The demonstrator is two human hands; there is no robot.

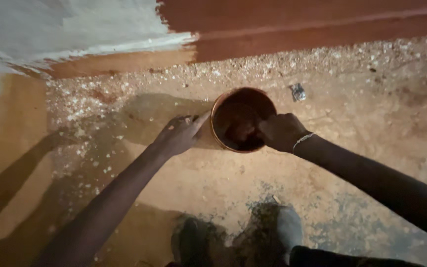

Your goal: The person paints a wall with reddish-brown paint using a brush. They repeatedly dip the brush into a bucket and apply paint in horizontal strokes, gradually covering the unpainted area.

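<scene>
Head view: one look down at two bare hands around a small pot, centre of the frame.
Right hand grip: right hand (281,131) is curled shut with its fingers dipped over the pot's right rim; whatever it pinches is hidden inside, so I cannot tell what it holds. A thin bracelet (303,140) sits at the wrist.
Left hand grip: left hand (179,134) lies flat and loose, fingers spread, fingertips touching the pot's left outer wall; it clasps nothing, only steadies.
Pot: pot (218,106) is round, orange-rimmed, standing upright on the ground just above centre, its inside coated dark red-brown. How full it is I cannot tell.
Wall: wall (297,22) across the top of the frame is deep red-brown from centre to right; the upper left part (70,22) is pale and bare, with a ragged edge where the two colours meet.
Progress, as a judgement: the red portion looks covered and the pale stretch at upper left looks uncovered, so perhaps half of the visible wall is done.
Ground: ground (198,183) is sandy orange, strewn with pale flakes (90,99) along the wall foot at upper left.
Scrap: a small crumpled scrap (298,92) lies just right of the pot, apart from it.
Feet: shoes (238,240) show at the bottom centre.
</scene>
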